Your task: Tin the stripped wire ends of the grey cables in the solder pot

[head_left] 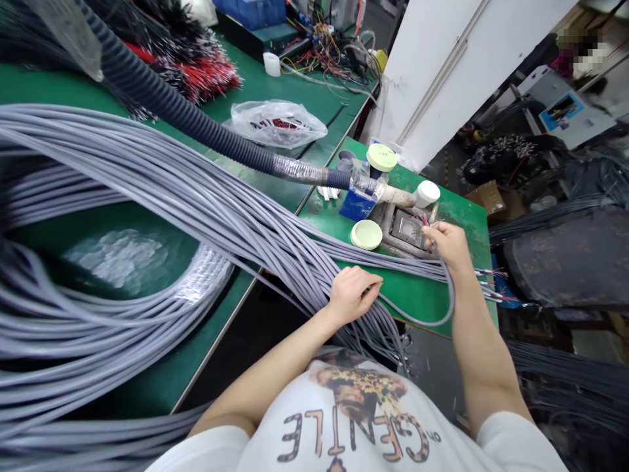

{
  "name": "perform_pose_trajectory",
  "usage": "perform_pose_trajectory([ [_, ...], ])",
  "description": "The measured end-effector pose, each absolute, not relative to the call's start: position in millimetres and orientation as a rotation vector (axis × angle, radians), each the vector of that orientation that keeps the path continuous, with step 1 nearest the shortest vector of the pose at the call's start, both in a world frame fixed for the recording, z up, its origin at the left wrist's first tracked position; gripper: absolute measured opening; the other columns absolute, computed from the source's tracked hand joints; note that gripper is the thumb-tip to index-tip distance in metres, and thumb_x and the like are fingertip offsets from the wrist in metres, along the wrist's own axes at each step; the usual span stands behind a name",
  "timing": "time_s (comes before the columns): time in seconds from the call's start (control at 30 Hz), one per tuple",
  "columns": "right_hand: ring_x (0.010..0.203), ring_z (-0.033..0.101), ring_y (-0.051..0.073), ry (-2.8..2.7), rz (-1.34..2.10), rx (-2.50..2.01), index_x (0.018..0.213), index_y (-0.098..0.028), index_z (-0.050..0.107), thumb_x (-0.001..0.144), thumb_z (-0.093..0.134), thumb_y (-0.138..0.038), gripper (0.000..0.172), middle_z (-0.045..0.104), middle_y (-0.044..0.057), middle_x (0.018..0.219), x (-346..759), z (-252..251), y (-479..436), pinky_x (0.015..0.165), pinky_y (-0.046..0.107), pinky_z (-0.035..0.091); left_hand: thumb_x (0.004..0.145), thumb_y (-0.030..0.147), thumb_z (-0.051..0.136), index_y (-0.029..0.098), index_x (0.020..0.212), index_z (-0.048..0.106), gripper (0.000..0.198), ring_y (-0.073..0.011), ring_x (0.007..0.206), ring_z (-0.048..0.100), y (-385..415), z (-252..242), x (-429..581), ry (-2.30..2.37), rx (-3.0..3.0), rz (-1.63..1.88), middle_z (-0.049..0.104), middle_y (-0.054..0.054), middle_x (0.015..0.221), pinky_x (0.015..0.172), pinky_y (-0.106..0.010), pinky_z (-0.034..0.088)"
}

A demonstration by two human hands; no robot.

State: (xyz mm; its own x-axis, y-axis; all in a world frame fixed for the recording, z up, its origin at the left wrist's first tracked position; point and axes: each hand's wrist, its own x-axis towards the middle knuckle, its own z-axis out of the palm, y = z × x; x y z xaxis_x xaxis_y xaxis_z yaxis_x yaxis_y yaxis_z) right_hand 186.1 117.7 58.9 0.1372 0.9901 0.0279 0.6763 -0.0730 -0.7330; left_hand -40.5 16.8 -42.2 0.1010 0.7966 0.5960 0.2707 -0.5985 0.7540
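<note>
My right hand pinches the end of a grey cable, whose thin coloured wires fan out just over a square solder pot. From there the cable loops down and back toward my left hand. That hand rests on a thick bundle of grey cables, its fingers curled; whether it grips a strand is hidden. Several stripped cable ends lie past my right forearm. A pale green lid and a white jar sit beside the pot.
A ribbed black hose crosses above the cables to a nozzle at the pot. Beside it are a blue box and a green-lidded jar. A plastic bag lies on the green table. A white panel stands behind.
</note>
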Motion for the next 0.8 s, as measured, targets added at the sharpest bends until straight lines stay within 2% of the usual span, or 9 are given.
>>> perform_pose_trajectory([
  [0.1, 0.042, 0.042, 0.007, -1.454, 0.963, -1.540, 0.059, -0.017, 0.055, 0.074, 0.066, -0.034, 0.025, 0.052, -0.004, 0.050, 151.1, 76.6, 77.0, 0.044, 0.022, 0.033, 0.083, 0.025, 0.063, 0.020, 0.089, 0.068, 0.009, -0.0146, 0.071, 0.060, 20.0, -29.8, -32.9, 0.977, 1.510, 1.568, 0.070, -0.003, 0.077, 0.069, -0.031, 0.046],
  [0.2, 0.043, 0.042, 0.007, -1.419, 1.049, -1.456, 0.061, -0.017, 0.057, 0.077, 0.066, -0.033, 0.024, 0.052, -0.004, 0.050, 122.4, 83.4, 47.8, 0.045, 0.022, 0.034, 0.076, 0.031, 0.072, 0.020, 0.098, 0.065, 0.026, -0.0133, 0.071, 0.062, 23.9, -13.9, -14.7, 0.769, 0.977, 1.506, 0.069, -0.003, 0.081, 0.066, -0.027, 0.048],
  [0.27, 0.043, 0.043, 0.007, -1.417, 1.061, -1.446, 0.060, -0.017, 0.056, 0.076, 0.066, -0.034, 0.025, 0.052, -0.004, 0.050, 111.1, 83.7, 37.4, 0.044, 0.022, 0.035, 0.070, 0.034, 0.076, 0.019, 0.097, 0.063, 0.033, -0.0125, 0.069, 0.062, 24.9, -4.4, -0.3, 0.619, 0.754, 1.469, 0.068, -0.002, 0.079, 0.063, -0.025, 0.048],
  [0.43, 0.043, 0.046, 0.008, -1.416, 1.096, -1.444, 0.065, -0.017, 0.060, 0.077, 0.065, -0.036, 0.023, 0.054, -0.003, 0.051, 108.7, 85.2, 23.1, 0.042, 0.021, 0.036, 0.074, 0.035, 0.073, 0.018, 0.086, 0.064, 0.022, -0.0086, 0.057, 0.056, 24.0, 8.3, 16.8, 0.551, 0.600, 1.551, 0.061, 0.004, 0.063, 0.058, -0.023, 0.045],
  [0.53, 0.044, 0.048, 0.008, -1.450, 1.183, -1.427, 0.088, -0.018, 0.066, 0.080, 0.063, -0.036, 0.020, 0.059, -0.003, 0.056, 117.3, 87.4, 9.1, 0.044, 0.021, 0.038, 0.076, 0.035, 0.072, 0.019, 0.083, 0.067, 0.018, -0.0093, 0.060, 0.056, 25.4, 11.4, 7.7, 0.725, 0.768, 1.692, 0.062, 0.002, 0.068, 0.060, -0.024, 0.046],
  [0.63, 0.042, 0.046, 0.009, -1.404, 1.274, -1.381, 0.117, -0.020, 0.059, 0.081, 0.063, -0.035, 0.039, 0.059, -0.004, 0.056, 123.9, 87.0, -5.8, 0.041, 0.021, 0.036, 0.076, 0.031, 0.072, 0.021, 0.080, 0.070, 0.011, -0.0122, 0.068, 0.058, 25.3, 13.5, -3.1, 0.773, 1.176, 1.841, 0.064, 0.000, 0.073, 0.067, -0.028, 0.048],
  [0.73, 0.040, 0.044, 0.009, -1.307, 1.278, -1.342, 0.126, -0.021, 0.052, 0.080, 0.064, -0.037, 0.050, 0.058, -0.005, 0.055, 122.9, 84.8, -14.8, 0.038, 0.021, 0.033, 0.077, 0.028, 0.072, 0.022, 0.083, 0.070, 0.008, -0.0124, 0.071, 0.059, 21.7, 12.8, -3.3, 0.686, 1.294, 1.865, 0.065, -0.001, 0.075, 0.068, -0.028, 0.049],
  [0.8, 0.039, 0.043, 0.009, -1.263, 1.253, -1.330, 0.131, -0.023, 0.048, 0.079, 0.064, -0.037, 0.055, 0.059, -0.005, 0.056, 118.6, 82.8, -17.5, 0.038, 0.020, 0.032, 0.077, 0.032, 0.072, 0.023, 0.094, 0.068, 0.020, -0.0127, 0.075, 0.061, 18.8, 9.8, 2.2, 0.697, 1.067, 1.785, 0.067, -0.002, 0.082, 0.070, -0.027, 0.050],
])
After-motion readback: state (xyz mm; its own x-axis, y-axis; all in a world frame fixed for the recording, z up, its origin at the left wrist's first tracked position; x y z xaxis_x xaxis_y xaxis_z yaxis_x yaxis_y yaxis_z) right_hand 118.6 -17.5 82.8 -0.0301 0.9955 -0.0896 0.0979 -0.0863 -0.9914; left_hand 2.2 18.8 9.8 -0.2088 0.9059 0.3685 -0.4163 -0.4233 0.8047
